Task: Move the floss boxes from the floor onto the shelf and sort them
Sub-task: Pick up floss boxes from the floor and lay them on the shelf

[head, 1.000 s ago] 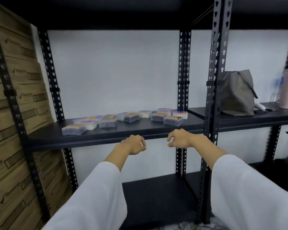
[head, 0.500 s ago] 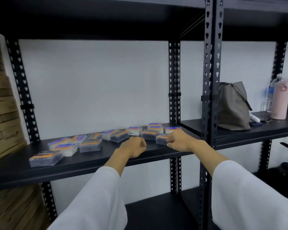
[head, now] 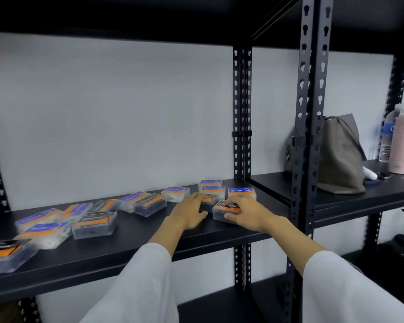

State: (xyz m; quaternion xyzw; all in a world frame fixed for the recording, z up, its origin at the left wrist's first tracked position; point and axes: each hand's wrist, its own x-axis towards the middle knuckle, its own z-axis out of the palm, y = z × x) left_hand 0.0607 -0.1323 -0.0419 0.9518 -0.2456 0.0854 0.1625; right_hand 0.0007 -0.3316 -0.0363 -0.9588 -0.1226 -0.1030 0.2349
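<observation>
Several clear floss boxes lie scattered along the black shelf (head: 126, 252), some with orange-and-black Charcoal labels, some with blue-and-orange Round labels. My right hand (head: 247, 213) grips one Charcoal box (head: 222, 212) at the right end, thumb on its front side and fingers over its top. My left hand (head: 189, 210) rests with spread fingers on a second Charcoal box (head: 209, 201) just behind and to the left. Three Round boxes (head: 241, 192) sit behind them. More boxes (head: 95, 223) spread toward the left end.
Black perforated uprights (head: 309, 136) stand right of my hands. The neighbouring shelf holds a grey bag (head: 341, 157), a pink bottle (head: 402, 148) and a clear water bottle (head: 386, 136). A lower black shelf (head: 219, 306) sits below.
Both hands rose from below the shelf edge onto the shelf. The right hand took hold of a Charcoal box and the left came down on another. The view moved closer and rightward.
</observation>
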